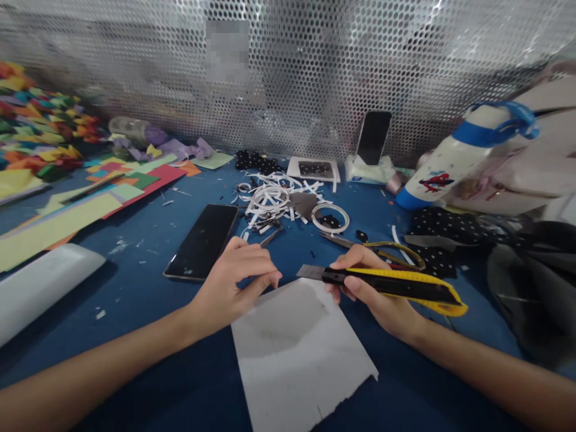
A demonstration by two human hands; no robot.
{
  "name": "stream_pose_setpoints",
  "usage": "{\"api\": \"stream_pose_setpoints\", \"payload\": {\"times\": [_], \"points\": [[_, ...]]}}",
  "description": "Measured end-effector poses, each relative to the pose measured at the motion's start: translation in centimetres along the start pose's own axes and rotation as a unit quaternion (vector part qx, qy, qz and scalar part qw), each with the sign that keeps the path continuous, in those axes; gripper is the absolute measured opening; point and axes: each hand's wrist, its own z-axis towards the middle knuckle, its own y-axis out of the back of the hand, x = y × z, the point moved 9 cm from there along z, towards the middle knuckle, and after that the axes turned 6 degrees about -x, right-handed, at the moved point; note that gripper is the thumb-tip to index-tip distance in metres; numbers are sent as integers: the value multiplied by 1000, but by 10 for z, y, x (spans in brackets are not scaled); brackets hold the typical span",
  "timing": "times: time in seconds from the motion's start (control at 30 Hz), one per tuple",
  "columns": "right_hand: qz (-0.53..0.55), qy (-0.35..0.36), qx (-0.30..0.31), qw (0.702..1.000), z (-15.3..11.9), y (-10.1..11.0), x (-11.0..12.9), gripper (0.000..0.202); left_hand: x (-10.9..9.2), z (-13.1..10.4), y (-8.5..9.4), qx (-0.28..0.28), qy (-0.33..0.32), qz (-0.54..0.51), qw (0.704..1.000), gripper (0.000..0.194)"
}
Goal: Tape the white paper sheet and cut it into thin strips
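Note:
A yellow and black utility knife (pixel 396 287) lies in my right hand (pixel 378 294), its blade out and pointing left above the top edge of a white paper sheet (pixel 301 354). That sheet has a torn lower right edge and rests on the blue table (pixel 148 372). My left hand (pixel 236 282) is over the sheet's upper left corner, fingers curled and thumb near the index fingertip; whether anything is between them is too small to tell. A black phone (pixel 202 243) lies just behind my left hand.
White paper strips and rings (pixel 270 198) are heaped at the centre back. Yellow-handled scissors (pixel 418 258) lie behind my right hand. A blue and white bottle (pixel 450 159) leans at right, near dotted black cloth (pixel 441 228). Coloured papers (pixel 67 219) spread at left, below a perforated metal screen (pixel 288 78).

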Motion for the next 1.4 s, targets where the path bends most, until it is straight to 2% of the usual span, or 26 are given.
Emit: {"api": "stream_pose_setpoints", "payload": {"times": [0.13,0.23,0.4,0.47,0.57,0.67,0.73,0.83,0.9,0.93,1.03,1.13,1.3,1.4], "points": [[-10,14,-42,999,4,10,-2,4,5,6,7,-1,-7,51,999,20],[-33,26,-65,997,5,14,0,5,11,13,18,-22,-10,110,994,17],[-64,35,-74,995,4,14,4,7,20,33,33,-22,-28,212,977,22],[-74,34,-84,993,4,16,3,9,22,43,34,-5,-43,249,968,26],[-85,30,-102,991,5,19,3,10,26,54,33,21,-63,287,956,43],[-84,31,-119,989,5,23,4,11,24,58,34,28,-82,328,941,47],[-81,38,-130,987,6,27,7,11,17,54,34,19,-92,334,938,43],[-103,37,-135,985,7,32,9,15,-6,38,22,26,-108,265,958,36],[-124,14,-122,985,8,34,5,20,-28,19,0,70,-137,206,966,37],[-134,-1,-111,985,9,34,3,22,-40,7,-14,110,-159,184,964,38],[-158,-27,-73,984,9,31,-2,21,-66,-23,-46,168,-218,152,949,38],[-189,-43,-58,979,10,29,-4,15,-69,-35,-54,154,-225,144,951,30],[-202,-79,-62,974,13,30,-11,7,-55,-42,-48,159,-221,151,950,46],[-220,-101,-62,968,14,31,-16,6,-48,-43,-45,173,-213,145,951,43]]}}
